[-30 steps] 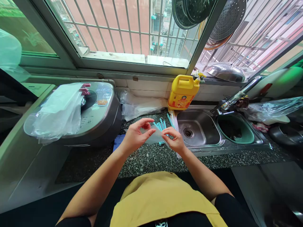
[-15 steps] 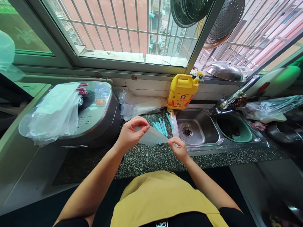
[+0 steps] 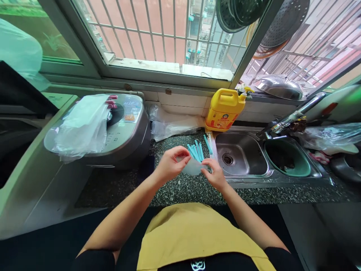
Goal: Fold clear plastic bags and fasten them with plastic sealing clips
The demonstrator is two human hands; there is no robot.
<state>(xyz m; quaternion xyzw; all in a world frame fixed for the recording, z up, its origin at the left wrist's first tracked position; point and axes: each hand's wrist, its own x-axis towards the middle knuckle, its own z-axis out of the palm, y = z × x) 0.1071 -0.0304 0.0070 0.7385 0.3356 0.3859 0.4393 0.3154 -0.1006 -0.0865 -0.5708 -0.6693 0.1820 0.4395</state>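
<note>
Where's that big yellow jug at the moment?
In the head view, the yellow jug stands right of centre, beyond the right hand, by the back-left corner of the metal sink; clear plastic packaging lies to its left.

"Colours at the counter?"
"Whitish, translucent plastic sheet [image 3: 193, 169]; turquoise sticks [image 3: 201, 151] on black-and-white speckled stone [image 3: 175, 192]."
"Behind?"
"Bright yellow jug [image 3: 223, 107]."
"And the apron [image 3: 203, 229]?"
"Mustard yellow, against black sleeves [image 3: 96, 260]."

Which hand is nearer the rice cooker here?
Left. The left hand is right of the rice cooker, apart from it; the right hand is farther right, near the sink.
</note>
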